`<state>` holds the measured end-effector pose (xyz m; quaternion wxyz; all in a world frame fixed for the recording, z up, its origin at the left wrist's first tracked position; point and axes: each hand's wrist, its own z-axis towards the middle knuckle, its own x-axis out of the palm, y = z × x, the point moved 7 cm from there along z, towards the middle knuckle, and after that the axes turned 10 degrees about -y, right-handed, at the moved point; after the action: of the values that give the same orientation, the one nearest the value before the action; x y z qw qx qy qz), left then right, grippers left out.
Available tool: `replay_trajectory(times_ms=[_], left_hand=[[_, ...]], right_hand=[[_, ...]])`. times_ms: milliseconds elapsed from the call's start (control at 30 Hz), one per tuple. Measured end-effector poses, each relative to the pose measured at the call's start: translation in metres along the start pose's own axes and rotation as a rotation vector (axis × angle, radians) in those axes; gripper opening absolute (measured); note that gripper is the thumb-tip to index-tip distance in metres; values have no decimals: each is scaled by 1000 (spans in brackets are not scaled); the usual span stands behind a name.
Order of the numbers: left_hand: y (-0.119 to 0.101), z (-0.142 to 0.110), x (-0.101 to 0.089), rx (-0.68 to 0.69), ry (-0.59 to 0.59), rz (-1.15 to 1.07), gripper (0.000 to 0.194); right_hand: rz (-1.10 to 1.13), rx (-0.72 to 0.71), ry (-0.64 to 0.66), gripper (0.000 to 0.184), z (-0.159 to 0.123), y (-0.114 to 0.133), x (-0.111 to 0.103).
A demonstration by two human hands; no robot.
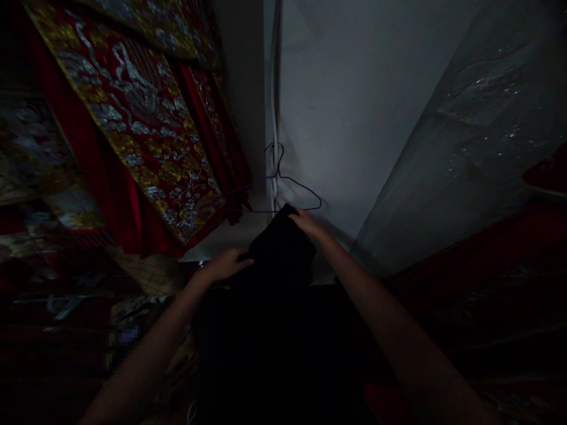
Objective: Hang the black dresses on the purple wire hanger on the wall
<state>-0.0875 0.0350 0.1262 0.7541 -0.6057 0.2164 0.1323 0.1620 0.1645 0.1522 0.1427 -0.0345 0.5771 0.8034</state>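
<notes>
A black cloth [283, 251] is held up in front of me between both hands; its garment kind cannot be made out in the dark. My left hand [228, 262] grips its left edge, thumb lying over the fabric. At the upper right corner, my right hand [305, 223] pinches the cloth near its peak. Just behind that peak is a thin dark wire hanger [319, 200], its hook up near a pale vertical cable [273, 106] on the wall. The cloth covers part of the hanger's lower bar.
At left hang red costumes [142, 118] embroidered in gold and silver. A pale wall [354, 88] stands ahead. Clear plastic sheeting [465, 130] drapes on the right above dark red fabric [443, 248]. The lower area is very dark, with clutter at the lower left.
</notes>
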Motion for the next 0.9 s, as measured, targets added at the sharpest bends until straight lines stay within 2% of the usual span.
replay_trajectory(times_ms=[100, 200, 267, 333, 400, 533, 600, 667, 733, 833, 900], left_hand=[[11, 8, -31, -45, 37, 283, 10], [3, 19, -51, 24, 98, 585, 19], [-14, 31, -64, 117, 11, 706, 29], [-35, 45, -79, 203, -133, 764, 34], [-51, 57, -87, 257, -223, 792, 37], [-64, 77, -86, 235, -251, 815, 34], [-75, 85, -82, 247, -337, 790, 34], [-89, 93, -73, 340, -417, 692, 34], [-103, 100, -61, 471, -445, 561, 32], [-107, 111, -50, 559, -432, 462, 32], [-103, 116, -50, 551, -405, 440, 32]], right_hand=[[-27, 6, 0, 17, -3, -20, -13], [-43, -33, -52, 21, -7, -20, -43], [-73, -70, -105, 24, -8, -12, -63], [-126, -105, -166, 26, -9, -1, -80], [-179, -126, -205, 27, -11, 8, -93], [-198, -120, -190, 29, -16, 13, -97], [-181, -93, -170, 30, -22, 11, -90], [-150, -63, -130, 29, -28, 7, -77], [-123, -61, -66, 26, -35, 7, -62], [-98, -213, -16, 22, -44, 19, -57], [-95, -344, -140, 38, -46, 30, -78]])
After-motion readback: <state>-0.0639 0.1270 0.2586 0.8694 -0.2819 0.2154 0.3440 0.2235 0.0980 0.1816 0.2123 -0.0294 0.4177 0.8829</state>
